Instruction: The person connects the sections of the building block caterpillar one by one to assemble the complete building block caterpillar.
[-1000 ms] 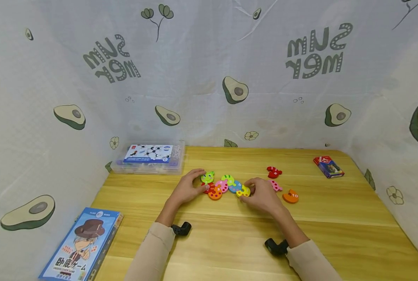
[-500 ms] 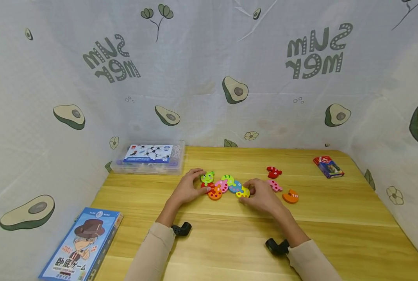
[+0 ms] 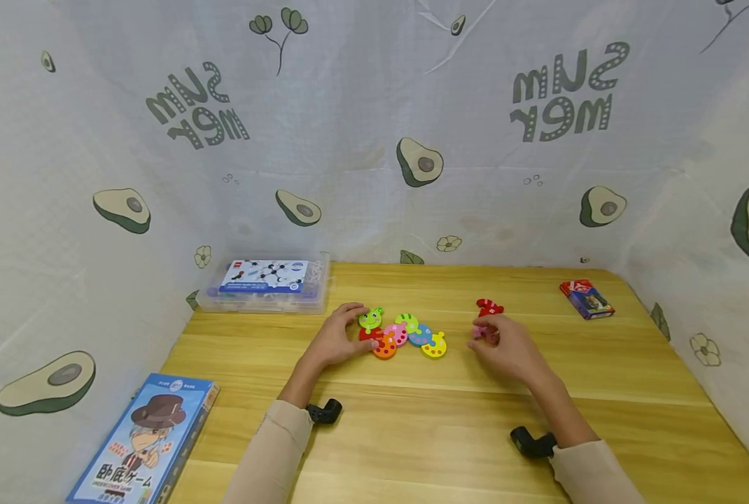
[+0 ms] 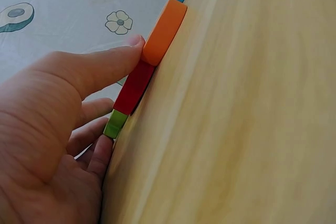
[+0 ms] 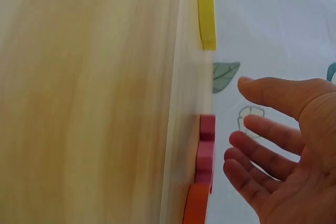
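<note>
A row of joined caterpillar puzzle pieces lies on the table, led by the smiling green head [image 3: 370, 320] and ending in the yellow piece [image 3: 434, 346]. My left hand [image 3: 337, 339] holds the head end, thumb at the orange piece [image 4: 165, 32] and fingertips by the green one. Further right, my right hand [image 3: 507, 346] hovers over the loose pink piece [image 5: 205, 153], fingers spread and apart from it in the right wrist view. A loose red piece [image 3: 489, 306] lies just behind. The other loose orange piece [image 5: 197, 205] is hidden by the hand in the head view.
At the back left of the wooden table [image 3: 387, 434] stands a clear plastic case [image 3: 314, 283]. A blue game box [image 3: 148, 441] lies at the front left, a small red card box [image 3: 587, 299] at the back right. A patterned cloth [image 3: 362, 105] hangs behind.
My right hand has let go of the yellow piece and moved right, over the loose pink piece. The left hand has stayed at the head end.
</note>
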A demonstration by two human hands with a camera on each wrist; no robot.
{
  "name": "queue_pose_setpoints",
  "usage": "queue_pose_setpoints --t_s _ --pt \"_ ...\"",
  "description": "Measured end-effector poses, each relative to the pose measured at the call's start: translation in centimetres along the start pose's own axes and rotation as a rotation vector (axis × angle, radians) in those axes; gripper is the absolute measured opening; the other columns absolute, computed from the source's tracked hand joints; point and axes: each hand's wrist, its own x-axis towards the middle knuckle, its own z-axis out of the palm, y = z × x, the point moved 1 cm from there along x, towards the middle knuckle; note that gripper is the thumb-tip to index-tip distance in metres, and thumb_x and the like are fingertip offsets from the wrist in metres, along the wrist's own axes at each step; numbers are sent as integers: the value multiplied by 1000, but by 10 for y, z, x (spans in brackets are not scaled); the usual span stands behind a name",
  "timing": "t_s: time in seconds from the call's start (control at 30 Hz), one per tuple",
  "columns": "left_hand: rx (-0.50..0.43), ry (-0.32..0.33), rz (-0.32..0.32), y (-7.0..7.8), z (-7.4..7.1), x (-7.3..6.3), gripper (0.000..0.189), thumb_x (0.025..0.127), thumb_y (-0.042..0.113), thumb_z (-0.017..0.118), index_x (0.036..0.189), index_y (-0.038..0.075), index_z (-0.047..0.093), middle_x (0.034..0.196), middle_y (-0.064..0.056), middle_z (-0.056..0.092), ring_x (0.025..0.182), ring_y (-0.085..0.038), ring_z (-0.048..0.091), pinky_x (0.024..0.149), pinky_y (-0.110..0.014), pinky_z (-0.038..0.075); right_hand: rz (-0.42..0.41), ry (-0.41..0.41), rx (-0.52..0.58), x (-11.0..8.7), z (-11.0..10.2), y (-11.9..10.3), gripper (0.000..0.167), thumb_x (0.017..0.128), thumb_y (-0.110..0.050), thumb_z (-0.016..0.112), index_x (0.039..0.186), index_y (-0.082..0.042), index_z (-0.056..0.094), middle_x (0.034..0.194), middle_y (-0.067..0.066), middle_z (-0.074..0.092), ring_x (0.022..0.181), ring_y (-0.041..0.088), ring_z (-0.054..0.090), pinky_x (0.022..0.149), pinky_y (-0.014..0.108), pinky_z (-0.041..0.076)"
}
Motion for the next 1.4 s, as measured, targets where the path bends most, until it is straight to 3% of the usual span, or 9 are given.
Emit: queue_pose_setpoints --t_s 0.23,0.4,0.6,0.8,1.03,1.17,1.3,1.4 --pt "-14 1 0 0 0 0 74 83 37 86 147 15 57 158 -5 46 146 -33 44 120 -51 39 3 -6 -79 -3 -10 11 49 94 -26 75 131 5 64 132 31 61 115 48 62 96 62 54" --pt "-8 -8 -14 0 1 0 73 83 37 86 147 16 57 159 -4 44 144 -31 47 119 -48 42 -3 -23 -89 -5 -10 14 46 92 -20 76 128 6 66 134 33 59 117 49 60 100 65 51" --pt "-19 -14 -20 3 1 -1 73 84 35 85 148 14 57 159 -5 43 143 -32 48 119 -49 42 -8 -25 -86 -3 -5 15 45 88 -15 79 127 4 67 127 28 61 96 33 60 84 49 56" --pt "-43 -24 -28 4 0 -2 72 84 31 85 148 15 56 160 -4 42 144 -34 47 119 -50 41 8 -34 -79 0 -2 14 48 88 -13 80 129 5 65 121 24 61 85 24 54 70 33 48" --pt "-47 -27 -12 1 2 0 72 85 30 85 149 15 55 160 -5 42 144 -35 46 119 -51 40 72 11 -17 7 -5 15 47 94 -20 75 131 5 62 107 19 60 84 23 55 66 29 47" --pt "-53 -24 -13 0 2 0 72 85 29 85 148 14 56 160 -5 42 144 -35 47 119 -51 41 135 49 -1 19 -8 19 48 97 -23 71 133 6 59 114 25 59 84 27 57 63 29 49" --pt "-56 -24 -16 0 2 0 72 84 30 85 148 15 56 160 -5 42 144 -34 46 119 -51 40 186 47 -35 32 -11 23 56 98 -29 68 137 9 54 127 32 58 98 38 60 79 45 60" --pt "-57 -23 -21 1 2 -1 75 84 29 86 150 14 53 160 -5 42 147 -34 43 121 -52 37 206 19 -71 41 -12 24 62 98 -33 67 140 11 52 133 36 55 112 47 57 97 60 54"
